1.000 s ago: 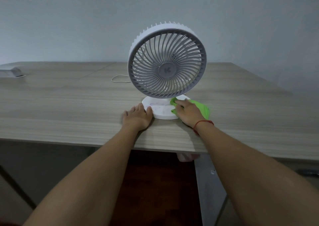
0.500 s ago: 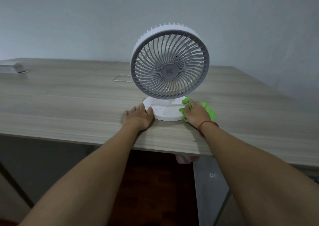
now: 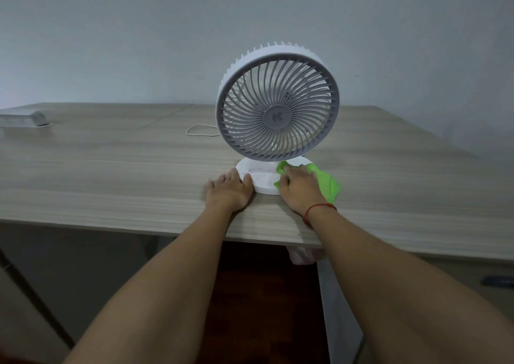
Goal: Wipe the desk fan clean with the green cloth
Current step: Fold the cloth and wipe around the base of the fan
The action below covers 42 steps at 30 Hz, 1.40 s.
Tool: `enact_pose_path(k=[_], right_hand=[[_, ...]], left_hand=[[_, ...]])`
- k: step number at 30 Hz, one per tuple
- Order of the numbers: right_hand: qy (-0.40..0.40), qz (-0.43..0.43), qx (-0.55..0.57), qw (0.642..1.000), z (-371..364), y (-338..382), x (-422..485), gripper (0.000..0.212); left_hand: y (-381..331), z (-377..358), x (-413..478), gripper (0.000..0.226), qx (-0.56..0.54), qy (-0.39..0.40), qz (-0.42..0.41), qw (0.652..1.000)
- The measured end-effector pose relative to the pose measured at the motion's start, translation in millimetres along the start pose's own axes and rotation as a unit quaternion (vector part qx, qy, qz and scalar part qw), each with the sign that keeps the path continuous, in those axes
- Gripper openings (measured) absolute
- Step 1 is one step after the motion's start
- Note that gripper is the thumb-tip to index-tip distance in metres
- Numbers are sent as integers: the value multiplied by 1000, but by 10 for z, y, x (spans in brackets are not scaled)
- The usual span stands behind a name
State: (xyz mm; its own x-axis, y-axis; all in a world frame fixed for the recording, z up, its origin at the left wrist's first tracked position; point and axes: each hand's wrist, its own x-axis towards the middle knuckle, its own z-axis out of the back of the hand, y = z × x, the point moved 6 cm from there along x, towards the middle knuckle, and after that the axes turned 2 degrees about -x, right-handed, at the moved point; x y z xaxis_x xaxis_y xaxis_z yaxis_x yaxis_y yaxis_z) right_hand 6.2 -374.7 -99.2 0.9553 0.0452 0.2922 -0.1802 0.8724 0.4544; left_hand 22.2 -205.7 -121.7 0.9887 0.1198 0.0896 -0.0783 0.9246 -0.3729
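Note:
A white desk fan (image 3: 277,112) with a grey round grille stands upright on the wooden desk (image 3: 111,174), close to its front edge. Its flat round base (image 3: 258,177) shows faint smudges. My right hand (image 3: 300,188) presses the green cloth (image 3: 326,185) against the right side of the base; part of the cloth sticks out beyond my fingers to the right. My left hand (image 3: 229,189) lies flat on the desk, with the thumb touching the base's left rim.
A thin white cable (image 3: 200,130) loops on the desk behind the fan on its left. A grey box-shaped object (image 3: 23,118) lies at the far left. The desk's front edge runs just under my wrists, and a wall stands behind.
My right hand has slid the green cloth back and forth over the right side of the base, first outward to the right and now inward again. My left hand stays in place.

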Motion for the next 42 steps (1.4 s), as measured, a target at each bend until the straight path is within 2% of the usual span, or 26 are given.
enact_pose_path(k=[4, 8, 14, 19, 27, 31, 34, 38, 42], right_hand=[[9, 50, 0, 999, 48, 46, -117, 37], [64, 86, 10, 994, 127, -68, -168, 47], [23, -24, 16, 999, 238, -416, 19, 43], [5, -32, 37, 999, 56, -252, 158, 40], [1, 80, 28, 996, 63, 106, -107, 39], [30, 123, 48, 991, 100, 139, -303, 39], [30, 99, 55, 993, 205, -28, -344, 38], [17, -9, 64, 998, 263, -332, -212, 43], [16, -28, 38, 999, 138, -253, -46, 39]], left_hand=[[11, 3, 7, 65, 1, 0, 3, 1000], [15, 15, -2, 64, 4, -2, 5, 1000], [26, 3, 35, 63, -2, -2, 0, 1000], [17, -5, 37, 64, -3, -5, 0, 1000], [0, 23, -4, 63, -1, -5, 6, 1000], [-9, 45, -31, 62, -1, -9, 3, 1000], [4, 51, -27, 62, 1, -7, 4, 1000], [11, 45, -9, 63, 0, -4, 0, 1000], [24, 29, 8, 64, 0, -5, 3, 1000]])
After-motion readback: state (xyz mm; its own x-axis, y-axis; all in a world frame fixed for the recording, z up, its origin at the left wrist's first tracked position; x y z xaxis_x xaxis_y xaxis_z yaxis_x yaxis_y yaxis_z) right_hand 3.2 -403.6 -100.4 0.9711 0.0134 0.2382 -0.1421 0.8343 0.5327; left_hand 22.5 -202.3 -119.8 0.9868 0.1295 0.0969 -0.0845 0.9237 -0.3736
